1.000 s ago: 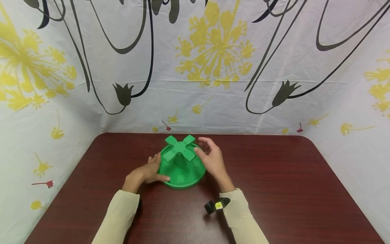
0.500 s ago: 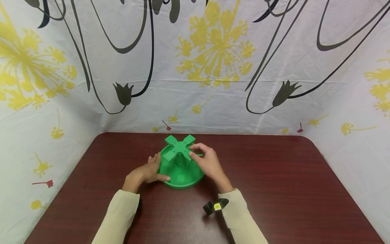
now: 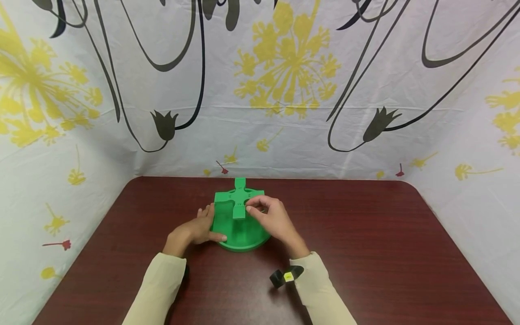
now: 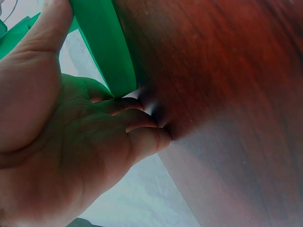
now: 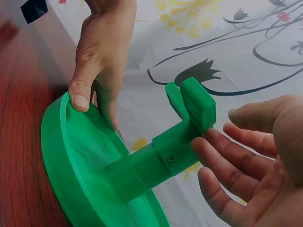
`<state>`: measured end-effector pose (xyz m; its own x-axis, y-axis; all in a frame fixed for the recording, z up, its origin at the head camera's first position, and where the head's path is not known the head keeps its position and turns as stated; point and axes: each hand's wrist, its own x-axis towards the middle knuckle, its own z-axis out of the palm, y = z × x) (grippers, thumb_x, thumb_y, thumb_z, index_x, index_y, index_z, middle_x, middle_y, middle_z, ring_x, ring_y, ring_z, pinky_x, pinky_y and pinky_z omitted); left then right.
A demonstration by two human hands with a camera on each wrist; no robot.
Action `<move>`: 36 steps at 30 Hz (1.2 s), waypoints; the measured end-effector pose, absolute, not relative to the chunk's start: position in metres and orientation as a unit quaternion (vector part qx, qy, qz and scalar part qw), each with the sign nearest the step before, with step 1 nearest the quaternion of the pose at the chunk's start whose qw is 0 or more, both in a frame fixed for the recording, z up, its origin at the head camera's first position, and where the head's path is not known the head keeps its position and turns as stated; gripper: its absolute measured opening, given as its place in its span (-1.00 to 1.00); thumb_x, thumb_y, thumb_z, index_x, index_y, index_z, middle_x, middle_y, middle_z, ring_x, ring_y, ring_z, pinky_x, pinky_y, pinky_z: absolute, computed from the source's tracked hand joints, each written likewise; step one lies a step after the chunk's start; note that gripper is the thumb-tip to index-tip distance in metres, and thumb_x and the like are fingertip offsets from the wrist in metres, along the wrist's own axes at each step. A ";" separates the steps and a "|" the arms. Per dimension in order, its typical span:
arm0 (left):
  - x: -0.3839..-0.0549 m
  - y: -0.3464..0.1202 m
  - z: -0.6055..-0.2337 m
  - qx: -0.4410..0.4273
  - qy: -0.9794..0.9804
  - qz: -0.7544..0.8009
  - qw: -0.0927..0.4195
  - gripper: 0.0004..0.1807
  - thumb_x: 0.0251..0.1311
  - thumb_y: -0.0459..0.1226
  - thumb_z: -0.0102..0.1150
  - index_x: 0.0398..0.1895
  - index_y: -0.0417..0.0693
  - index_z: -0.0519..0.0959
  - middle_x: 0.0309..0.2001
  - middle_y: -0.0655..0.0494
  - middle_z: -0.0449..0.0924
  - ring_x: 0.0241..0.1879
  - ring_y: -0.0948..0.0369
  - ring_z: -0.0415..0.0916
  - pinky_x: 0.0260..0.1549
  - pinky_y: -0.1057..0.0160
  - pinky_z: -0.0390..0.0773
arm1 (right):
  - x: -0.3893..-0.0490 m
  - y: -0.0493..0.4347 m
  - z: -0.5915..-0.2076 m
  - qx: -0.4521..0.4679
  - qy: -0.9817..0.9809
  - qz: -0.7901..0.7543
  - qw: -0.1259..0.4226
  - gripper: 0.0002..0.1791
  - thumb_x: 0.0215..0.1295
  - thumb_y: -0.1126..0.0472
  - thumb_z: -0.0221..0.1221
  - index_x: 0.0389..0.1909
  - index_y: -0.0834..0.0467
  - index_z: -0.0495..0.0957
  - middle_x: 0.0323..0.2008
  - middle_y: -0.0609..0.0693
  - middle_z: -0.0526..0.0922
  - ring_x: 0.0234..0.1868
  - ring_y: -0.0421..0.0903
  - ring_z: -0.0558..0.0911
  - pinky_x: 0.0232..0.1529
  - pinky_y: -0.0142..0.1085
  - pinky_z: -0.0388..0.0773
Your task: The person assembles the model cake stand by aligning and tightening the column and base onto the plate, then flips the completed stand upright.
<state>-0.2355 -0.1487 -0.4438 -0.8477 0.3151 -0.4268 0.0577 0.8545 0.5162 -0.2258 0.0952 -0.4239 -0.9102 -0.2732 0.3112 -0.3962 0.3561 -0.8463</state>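
A green round dish-like base [image 3: 241, 237] stands on the table with a thick post [image 5: 149, 165] rising from its middle. The post bears the raised number 32. On top sits a green cross-shaped head [image 3: 239, 197], one arm pointing towards me. My left hand [image 3: 197, 229] grips the base's left rim, thumb over the inside and fingers along the outside. My right hand [image 3: 276, 219] is at the cross from the right, its fingertips right at the near and right arms. In the right wrist view these fingers are loosely bent, the thumb [image 5: 258, 116] slightly apart from the cross.
The dark red wooden table [image 3: 386, 253] ends at a far edge just behind the base. A white cloth [image 3: 308, 149] with flower prints hangs behind it and at both sides. A black wrist camera [image 3: 286, 275] hangs beside the right cuff.
My right hand has moved left onto the cross, and the cross has turned clockwise from a diagonal stance to a straight one. The left hand and the base stay in place.
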 end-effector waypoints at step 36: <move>-0.234 -0.148 -0.440 0.103 0.927 0.244 0.267 0.27 0.21 0.08 0.31 0.56 -0.28 -0.42 0.58 -0.30 -0.39 0.54 -0.24 -0.46 0.40 -0.23 0.04 | -0.222 0.104 -0.408 0.142 -0.806 0.573 0.042 -0.64 0.34 0.35 0.23 0.12 0.34 0.53 0.12 0.26 0.60 0.11 0.16 0.57 0.00 -0.02 0.54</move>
<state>-0.2340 -0.1481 -0.4405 -0.8367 0.3210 -0.4437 0.0608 0.8596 0.5073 -0.2220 0.1041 -0.4084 -0.9562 -0.1805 0.2303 -0.2767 0.3020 -0.9123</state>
